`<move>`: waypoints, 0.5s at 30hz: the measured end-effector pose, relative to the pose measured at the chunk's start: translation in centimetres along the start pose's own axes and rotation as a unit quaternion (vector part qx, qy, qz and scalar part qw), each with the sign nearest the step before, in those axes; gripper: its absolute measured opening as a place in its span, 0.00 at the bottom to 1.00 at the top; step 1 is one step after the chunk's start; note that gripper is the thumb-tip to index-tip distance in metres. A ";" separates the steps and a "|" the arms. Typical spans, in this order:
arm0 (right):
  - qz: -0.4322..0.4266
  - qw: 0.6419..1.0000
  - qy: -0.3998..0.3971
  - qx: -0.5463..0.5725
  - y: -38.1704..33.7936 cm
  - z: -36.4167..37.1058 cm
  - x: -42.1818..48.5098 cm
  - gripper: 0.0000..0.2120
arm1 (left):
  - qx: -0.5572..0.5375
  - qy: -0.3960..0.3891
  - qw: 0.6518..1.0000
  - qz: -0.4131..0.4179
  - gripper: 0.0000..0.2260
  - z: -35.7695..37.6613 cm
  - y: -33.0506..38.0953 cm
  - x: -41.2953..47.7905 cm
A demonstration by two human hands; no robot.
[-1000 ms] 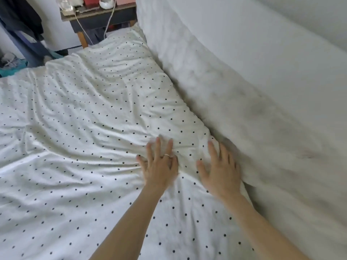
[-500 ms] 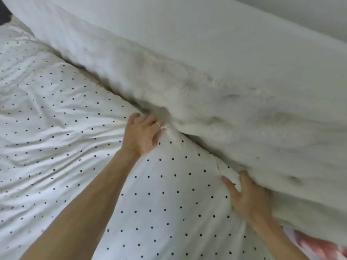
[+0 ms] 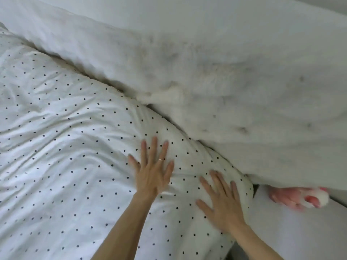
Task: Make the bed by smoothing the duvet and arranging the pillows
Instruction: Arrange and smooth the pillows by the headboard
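White bedding fills nearly the whole view; no floor or furniture legible. Dotted duvet [image 3: 75, 147], white with small dark spots, covers the left and lower ground, creased in long folds running away from the hands toward the left edge of view. Both hands lie on it, palms down, fingers spread and flat, gripping nothing. Left hand [image 3: 153, 170] rests on a raised hump of the duvet, a thin ring [image 3: 161, 159] on one finger; fingertips point up-view toward the seam. Right hand [image 3: 221, 205] lies just beside it, lower and to the right, slightly blurred, its outer fingers close to the duvet's rounded right edge. Beyond the fingertips of both hands a plain white fluffy blanket [image 3: 216, 87] rises as a bulky bank, running diagonally from upper left to lower right; it has a nappy, faintly grey-mottled surface. Blanket and duvet meet along a dark shadowed crease just past the left hand's fingertips; cannot tell how far the duvet continues under it. Above the blanket, a smooth pale surface [image 3: 169, 12], wall or sheet, cannot tell which. To the right of the right hand the duvet edge drops off to a smooth white sheet [image 3: 291, 231]. Under the blanket's lower hem, well right of the right hand, a pink-and-white object [image 3: 298, 197] pokes out, blurred, not identifiable. Open duvet lies to the left of the left hand and below both wrists; the blanket bank closes off the far side.
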State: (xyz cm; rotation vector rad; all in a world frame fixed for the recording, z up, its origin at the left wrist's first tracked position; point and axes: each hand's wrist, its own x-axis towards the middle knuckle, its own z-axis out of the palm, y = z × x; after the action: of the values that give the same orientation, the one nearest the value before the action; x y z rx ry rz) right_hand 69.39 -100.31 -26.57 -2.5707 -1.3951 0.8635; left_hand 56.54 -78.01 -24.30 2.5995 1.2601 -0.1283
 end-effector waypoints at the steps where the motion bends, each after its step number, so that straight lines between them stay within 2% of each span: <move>1: 0.070 0.997 -0.013 0.029 1.1 0.6 -0.2 0.36 | 0.001 -0.010 1.000 -0.003 0.29 1.3 0.8 -1.7; 3: 0.209 0.966 0.055 0.145 1.6 2.2 -0.6 0.38 | 0.010 -0.025 1.000 0.005 0.29 3.4 2.7 -4.8; 4: 0.281 0.928 0.117 0.216 1.1 2.8 -0.7 0.37 | 0.020 -0.031 0.999 0.016 0.29 4.2 3.9 -6.1; 5: 0.372 0.868 0.155 0.291 0.5 2.9 -0.9 0.37 | 0.029 -0.038 0.999 0.026 0.29 4.8 5.1 -7.3; 7: 0.508 0.719 0.146 0.451 0.2 3.0 -0.9 0.38 | 0.043 -0.051 0.997 0.039 0.30 5.7 7.4 -9.2; 8: 0.515 0.658 0.125 0.534 0.7 3.0 -0.5 0.40 | 0.049 -0.054 0.996 0.046 0.30 6.0 8.3 -9.9; 9: 0.482 0.617 0.108 0.612 1.6 2.8 0.1 0.42 | 0.057 -0.054 0.995 0.054 0.30 6.3 8.9 -10.3; 10: 0.438 0.602 0.082 0.663 2.8 2.8 0.7 0.45 | 0.066 -0.054 0.994 0.061 0.30 6.6 9.3 -10.5; 11: 0.394 0.617 0.052 0.679 4.0 2.4 1.2 0.46 | 0.079 -0.052 0.993 0.065 0.31 7.0 9.6 -10.5; 12: 0.344 0.660 0.023 0.668 5.4 1.8 1.1 0.44 | 0.093 -0.053 0.992 0.063 0.32 7.5 9.9 -10.5; 14: 0.241 0.764 -0.019 0.598 7.4 0.7 0.3 0.32 | 0.124 -0.063 0.989 0.043 0.33 8.2 9.5 -10.1; 15: 0.203 0.802 -0.032 0.561 8.6 0.5 -0.8 0.29 | 0.141 -0.068 0.987 0.036 0.33 8.4 9.8 -10.0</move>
State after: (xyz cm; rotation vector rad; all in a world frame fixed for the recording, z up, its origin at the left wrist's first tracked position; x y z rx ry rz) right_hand 75.25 -106.00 -29.53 -1.8230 -0.0943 1.2914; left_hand 58.22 -93.64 -28.72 2.8104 1.1722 -0.4946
